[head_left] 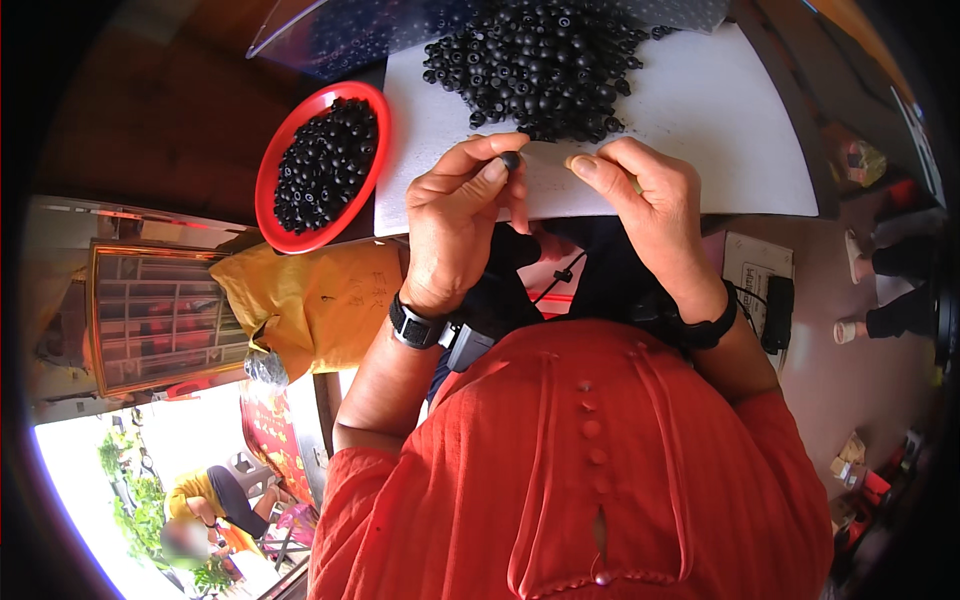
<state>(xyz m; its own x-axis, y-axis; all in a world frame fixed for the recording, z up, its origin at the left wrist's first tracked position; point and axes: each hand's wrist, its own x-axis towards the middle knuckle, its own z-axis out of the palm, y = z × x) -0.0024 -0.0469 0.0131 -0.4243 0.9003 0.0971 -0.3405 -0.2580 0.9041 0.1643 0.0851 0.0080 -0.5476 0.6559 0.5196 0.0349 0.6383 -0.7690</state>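
Note:
My left hand (450,215) pinches a small round black piece (511,160) between thumb and fingertips, above the near edge of the white work board (720,150). To its right, my right hand (650,195) is closed, thumb against bent forefinger; what it holds, if anything, is too small to make out. The two hands are a short gap apart. Just beyond them lies a large heap of small black rounded pieces (530,70), some showing a hollow end. More of the same pieces fill a red plastic dish (384,125) left of the board.
A dark blue patterned sheet (370,45) stands behind the heap on the left. Below the dish hangs a yellow bag (310,300). On the floor to the right are a pale box (745,265) and another person's legs (895,290). A seated person (205,490) is at lower left.

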